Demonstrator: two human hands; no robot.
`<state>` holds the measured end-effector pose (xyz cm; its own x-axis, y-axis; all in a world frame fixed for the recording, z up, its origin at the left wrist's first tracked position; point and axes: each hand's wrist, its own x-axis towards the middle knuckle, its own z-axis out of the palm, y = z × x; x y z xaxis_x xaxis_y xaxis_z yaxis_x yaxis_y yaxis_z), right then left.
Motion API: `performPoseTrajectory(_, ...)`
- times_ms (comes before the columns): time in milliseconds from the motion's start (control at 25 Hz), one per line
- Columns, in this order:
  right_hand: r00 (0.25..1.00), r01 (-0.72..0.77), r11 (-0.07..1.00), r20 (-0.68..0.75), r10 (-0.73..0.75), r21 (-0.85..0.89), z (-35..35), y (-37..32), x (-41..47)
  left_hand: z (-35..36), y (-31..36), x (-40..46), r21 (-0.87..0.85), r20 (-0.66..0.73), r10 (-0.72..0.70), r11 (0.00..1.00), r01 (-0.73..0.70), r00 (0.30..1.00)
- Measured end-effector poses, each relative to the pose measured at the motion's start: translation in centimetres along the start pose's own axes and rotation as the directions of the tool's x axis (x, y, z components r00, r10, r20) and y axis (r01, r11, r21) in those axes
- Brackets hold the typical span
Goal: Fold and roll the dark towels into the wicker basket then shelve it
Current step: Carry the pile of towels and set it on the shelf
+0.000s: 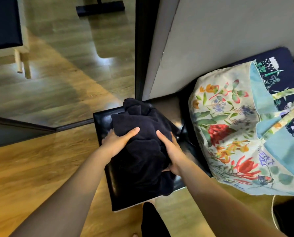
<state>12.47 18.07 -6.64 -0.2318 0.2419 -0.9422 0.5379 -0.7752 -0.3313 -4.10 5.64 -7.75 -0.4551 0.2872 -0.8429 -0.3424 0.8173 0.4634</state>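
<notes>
Head view: left hand [119, 141] and right hand [170, 151] grip bundled dark towels [142, 151] over black stool [112, 182].

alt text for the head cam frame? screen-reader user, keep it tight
Seen from above, a person's left hand and right hand grip a crumpled pile of dark towels that sits on a glossy black stool. A floral tote bag stands to the right, against a grey wall panel, on a wooden floor. No wicker basket is in view.
</notes>
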Motion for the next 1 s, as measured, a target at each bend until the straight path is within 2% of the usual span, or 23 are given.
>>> performPoseTrajectory(80, 0.996, 0.076, 0.997, 0.051, -0.077, 0.020, 0.7, -0.7, -0.2, 0.0, -0.2, -0.9, -0.250, 0.100, -0.041, 0.966, 0.065, 0.994)
performPoseTrajectory(120, 0.990, 0.119, 0.992, 0.071, -0.121, 0.030, 0.8, -1.0, -0.5, 0.0, -0.3, -1.4, -0.320, 0.150, -0.059, 0.941, 0.105, 0.987)
performPoseTrajectory(320, 0.957, 0.251, 0.964, 0.127, -0.260, 0.083, 0.5, -1.2, -1.4, -0.5, -1.1, -2.8, -0.488, 0.236, -0.035, 0.860, 0.149, 0.971)
performPoseTrajectory(480, 0.939, 0.293, 0.949, 0.153, -0.308, 0.117, 0.3, -1.6, -3.9, -2.0, -0.8, -5.4, -0.541, 0.271, 0.033, 0.832, 0.124, 0.962)
performPoseTrajectory(760, 0.917, 0.299, 0.942, 0.227, -0.328, 0.153, -0.4, -1.0, -13.7, -4.3, 0.4, -15.3, -0.512, 0.267, 0.109, 0.858, 0.045, 0.958)
performPoseTrajectory(1000, 0.877, 0.361, 0.928, 0.303, -0.373, 0.096, -1.8, 3.3, -22.9, -4.4, -4.0, -25.3, -0.560, 0.234, 0.162, 0.828, -0.004, 0.959)
